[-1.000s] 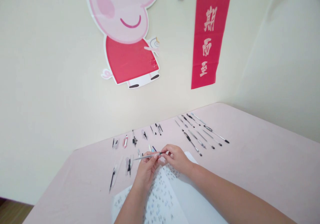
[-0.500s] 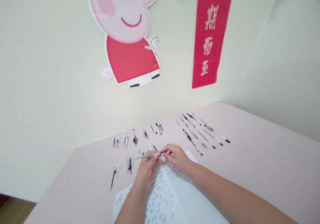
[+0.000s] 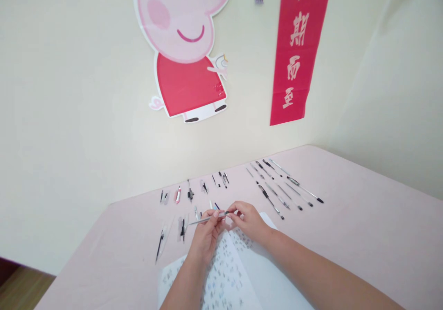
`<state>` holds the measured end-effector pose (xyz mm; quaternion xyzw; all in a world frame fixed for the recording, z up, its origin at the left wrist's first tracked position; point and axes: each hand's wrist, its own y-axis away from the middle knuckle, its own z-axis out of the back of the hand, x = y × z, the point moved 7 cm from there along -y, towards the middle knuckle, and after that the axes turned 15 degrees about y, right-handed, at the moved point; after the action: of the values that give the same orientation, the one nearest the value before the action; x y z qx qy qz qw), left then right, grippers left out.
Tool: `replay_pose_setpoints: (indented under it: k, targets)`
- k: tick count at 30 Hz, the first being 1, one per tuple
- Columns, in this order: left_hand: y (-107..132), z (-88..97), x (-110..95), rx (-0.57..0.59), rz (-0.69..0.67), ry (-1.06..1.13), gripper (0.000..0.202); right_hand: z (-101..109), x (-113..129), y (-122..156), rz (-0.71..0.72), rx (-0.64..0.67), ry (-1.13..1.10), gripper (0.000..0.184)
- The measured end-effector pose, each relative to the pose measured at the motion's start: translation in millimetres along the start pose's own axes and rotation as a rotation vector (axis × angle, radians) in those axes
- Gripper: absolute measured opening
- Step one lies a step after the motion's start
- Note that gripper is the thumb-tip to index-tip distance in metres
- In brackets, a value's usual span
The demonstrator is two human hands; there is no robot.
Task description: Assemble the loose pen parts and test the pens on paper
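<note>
My left hand (image 3: 206,238) is closed round the barrel of a slim pen (image 3: 200,221), whose clear grey length points out to the left. At the pen's dark right end, the thumb and fingers of my right hand (image 3: 248,221) are pinched together. Both hands are close together above sheets of paper (image 3: 221,273) covered with small handwritten marks. Just beyond the fingers lie a few small pen pieces (image 3: 212,205), partly hidden by my hands.
Separate pen parts lie in groups on the left, among them a black refill (image 3: 159,245) and a pink-and-white pen (image 3: 177,194). Several whole-looking pens (image 3: 270,201) are laid out at the right. The pink table (image 3: 363,236) meets a wall with a pig cutout (image 3: 190,86).
The view has shifted slightly, so the wall and table items appear a little further right and lower. My hands keep nearly the same hold on the pen.
</note>
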<state>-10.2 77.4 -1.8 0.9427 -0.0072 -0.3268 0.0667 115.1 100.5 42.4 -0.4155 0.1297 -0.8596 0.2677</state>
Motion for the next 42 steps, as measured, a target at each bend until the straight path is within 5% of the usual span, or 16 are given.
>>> replay_pose_setpoints:
  k: [17,42]
  targets:
    - [-1,5.8,-3,-0.059,-0.033,-0.012,0.032,3,10,3,0.154,-0.024,0.178,0.008]
    - [-2,6.4,-2,-0.030,-0.041,0.013,0.030,1,4,4,0.083,-0.013,0.069,0.011]
